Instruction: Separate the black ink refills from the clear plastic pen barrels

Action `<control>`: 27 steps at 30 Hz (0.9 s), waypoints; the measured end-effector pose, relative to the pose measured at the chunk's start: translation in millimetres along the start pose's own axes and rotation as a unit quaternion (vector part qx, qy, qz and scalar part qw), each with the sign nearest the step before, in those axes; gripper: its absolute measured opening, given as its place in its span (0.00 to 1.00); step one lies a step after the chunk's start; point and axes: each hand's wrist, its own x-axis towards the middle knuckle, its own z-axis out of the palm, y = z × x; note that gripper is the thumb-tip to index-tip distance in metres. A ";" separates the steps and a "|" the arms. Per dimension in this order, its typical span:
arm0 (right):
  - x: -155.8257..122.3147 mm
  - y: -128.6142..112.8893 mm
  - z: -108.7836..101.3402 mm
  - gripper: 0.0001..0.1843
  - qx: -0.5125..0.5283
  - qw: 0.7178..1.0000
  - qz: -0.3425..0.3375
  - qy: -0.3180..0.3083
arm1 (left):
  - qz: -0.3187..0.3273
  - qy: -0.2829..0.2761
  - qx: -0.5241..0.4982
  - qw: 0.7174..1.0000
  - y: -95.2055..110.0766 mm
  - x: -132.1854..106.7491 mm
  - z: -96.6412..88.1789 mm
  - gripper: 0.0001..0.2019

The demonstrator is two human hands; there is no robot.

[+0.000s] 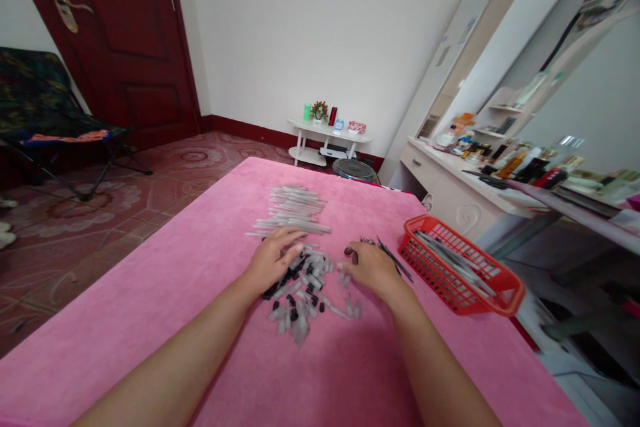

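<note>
On a pink tablecloth (200, 293) lies a heap of small clear and black pen caps (305, 293). My left hand (274, 259) rests palm down on the heap's left side, fingers stretched out over the caps. My right hand (369, 269) lies at the heap's right edge, fingers curled loosely downward onto the caps; I cannot see anything in it. Beyond the left hand lies a pile of clear pen barrels (295, 210). A few thin black refills (393, 257) lie just past the right hand.
A red plastic basket (500, 297) with several pens in it stands at the table's right edge. A dresser with bottles (480, 180) is to the right, a small white shelf table (327, 140) against the far wall, and a folding chair (50, 120) at left near a red door.
</note>
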 end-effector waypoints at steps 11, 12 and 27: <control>-4.8 -26.9 26.4 0.11 0.167 0.977 -0.131 -0.016 | 0.032 -0.112 0.016 0.993 6.8 -1.5 -0.4 0.19; -5.1 -32.1 31.0 0.11 0.192 0.971 -0.141 -0.010 | 0.017 -0.098 0.018 0.995 6.7 -1.4 -0.8 0.20; -29.0 -19.7 -33.2 0.25 0.007 0.993 -0.082 -0.084 | -0.145 0.086 -0.029 0.985 -13.3 -1.8 -3.5 0.22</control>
